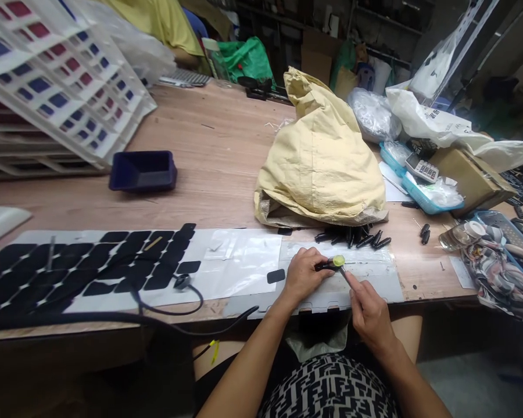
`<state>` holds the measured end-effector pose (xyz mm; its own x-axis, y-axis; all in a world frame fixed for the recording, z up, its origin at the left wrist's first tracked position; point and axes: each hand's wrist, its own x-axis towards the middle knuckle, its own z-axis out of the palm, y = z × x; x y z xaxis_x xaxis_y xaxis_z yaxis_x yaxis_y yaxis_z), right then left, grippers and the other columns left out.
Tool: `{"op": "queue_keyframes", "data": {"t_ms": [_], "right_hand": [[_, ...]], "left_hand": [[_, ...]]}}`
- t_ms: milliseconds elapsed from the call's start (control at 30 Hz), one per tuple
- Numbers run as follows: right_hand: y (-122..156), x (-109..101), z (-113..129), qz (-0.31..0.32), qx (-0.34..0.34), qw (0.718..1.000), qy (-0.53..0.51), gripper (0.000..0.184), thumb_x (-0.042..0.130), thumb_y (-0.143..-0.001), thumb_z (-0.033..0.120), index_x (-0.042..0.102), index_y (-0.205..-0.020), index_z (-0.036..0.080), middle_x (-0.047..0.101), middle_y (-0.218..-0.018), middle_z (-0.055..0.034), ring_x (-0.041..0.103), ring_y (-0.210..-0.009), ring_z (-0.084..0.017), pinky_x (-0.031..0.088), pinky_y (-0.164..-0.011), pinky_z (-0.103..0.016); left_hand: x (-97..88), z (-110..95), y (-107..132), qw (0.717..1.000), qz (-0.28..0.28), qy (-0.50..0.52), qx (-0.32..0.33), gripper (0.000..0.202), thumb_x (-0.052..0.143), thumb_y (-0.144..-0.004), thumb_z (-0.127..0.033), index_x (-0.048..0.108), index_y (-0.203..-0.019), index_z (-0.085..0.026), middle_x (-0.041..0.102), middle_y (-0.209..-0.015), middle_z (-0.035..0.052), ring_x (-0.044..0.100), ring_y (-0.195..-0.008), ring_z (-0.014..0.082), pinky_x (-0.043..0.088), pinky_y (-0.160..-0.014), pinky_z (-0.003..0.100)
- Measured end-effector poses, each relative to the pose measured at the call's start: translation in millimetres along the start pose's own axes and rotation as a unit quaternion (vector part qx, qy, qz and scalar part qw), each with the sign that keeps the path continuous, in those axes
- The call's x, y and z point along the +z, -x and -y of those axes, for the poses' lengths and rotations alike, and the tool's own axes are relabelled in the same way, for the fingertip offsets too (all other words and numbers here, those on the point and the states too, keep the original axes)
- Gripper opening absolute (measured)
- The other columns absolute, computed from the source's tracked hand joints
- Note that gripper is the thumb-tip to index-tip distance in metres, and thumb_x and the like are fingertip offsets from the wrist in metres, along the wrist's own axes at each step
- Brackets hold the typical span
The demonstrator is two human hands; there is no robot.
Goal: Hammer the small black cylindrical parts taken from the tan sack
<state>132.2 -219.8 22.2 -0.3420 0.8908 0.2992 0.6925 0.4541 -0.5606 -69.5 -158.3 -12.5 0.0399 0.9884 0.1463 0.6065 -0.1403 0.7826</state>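
My left hand [305,271] is closed on a small black elongated part [325,265], just above the grey sheet at the table's front edge. A thin dark tool [343,271] is pinched in my right hand [370,313], its tip up against a rounded yellow-green piece [339,260] at the end of the black part. Whether that piece belongs to the tool or the part, I cannot tell. Several similar black parts [366,240] lie loose just beyond my hands. The grey sheet [375,278] lies under both hands.
A large yellow cloth sack [320,157] stands ahead. Black rounded pads [131,255] cover white sheets at left, crossed by a black cable [178,328]. Further left are a purple tray [143,180] and white crates [70,81]. Right: blue baskets [436,200], a jar [455,235], patterned cloth [497,273].
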Motion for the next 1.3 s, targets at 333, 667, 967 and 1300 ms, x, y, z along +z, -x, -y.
{"op": "queue_keyframes", "data": {"t_ms": [333, 667, 967, 1300], "right_hand": [[-0.9, -12.1, 5.9, -0.021, 0.018, 1.000, 0.002, 0.049, 0.041, -0.102, 0.019, 0.051, -0.149, 0.027, 0.065, -0.092, -0.0077, 0.064, -0.077, -0.020, 0.057, -0.078, -0.032], [-6.7, -17.0, -18.8, -0.067, 0.110, 0.983, -0.134, 0.041, 0.052, -0.098, 0.028, 0.062, -0.138, 0.025, 0.069, -0.116, -0.0101, 0.066, -0.101, -0.025, 0.057, -0.090, -0.039], [-22.9, -22.5, -55.5, -0.169, 0.288, 0.838, -0.433, 0.057, 0.064, -0.089, 0.038, 0.050, -0.143, 0.027, 0.056, -0.078, 0.0049, 0.045, -0.044, -0.006, 0.036, -0.035, -0.017], [-17.0, -17.1, -52.0, -0.113, 0.248, 0.878, -0.394, 0.051, 0.061, -0.094, 0.041, 0.053, -0.143, 0.027, 0.056, -0.080, 0.0035, 0.046, -0.046, -0.006, 0.037, -0.037, -0.018]], "left_hand": [[0.0, -0.3, -0.4, 1.000, -0.005, 0.007, -0.011, 0.015, 0.083, -0.072, -0.025, 0.078, -0.085, -0.028, 0.069, -0.085, 0.0003, 0.054, -0.089, 0.0221, 0.044, -0.078, 0.035], [-1.0, 0.6, -2.1, 1.000, -0.002, 0.000, -0.010, 0.013, 0.082, -0.072, -0.026, 0.077, -0.084, -0.026, 0.070, -0.084, 0.0014, 0.056, -0.090, 0.0234, 0.045, -0.080, 0.036], [-4.5, -15.7, 70.8, 0.968, -0.005, 0.131, 0.212, 0.018, 0.065, -0.086, -0.037, 0.073, -0.092, -0.022, 0.067, -0.064, 0.0023, 0.057, -0.055, 0.0153, 0.044, -0.054, 0.029], [30.7, 40.1, 133.1, 0.965, 0.224, -0.085, -0.109, 0.027, 0.063, -0.088, -0.041, 0.074, -0.112, -0.033, 0.078, -0.093, 0.0045, 0.073, -0.092, 0.0277, 0.055, -0.074, 0.033]]}}
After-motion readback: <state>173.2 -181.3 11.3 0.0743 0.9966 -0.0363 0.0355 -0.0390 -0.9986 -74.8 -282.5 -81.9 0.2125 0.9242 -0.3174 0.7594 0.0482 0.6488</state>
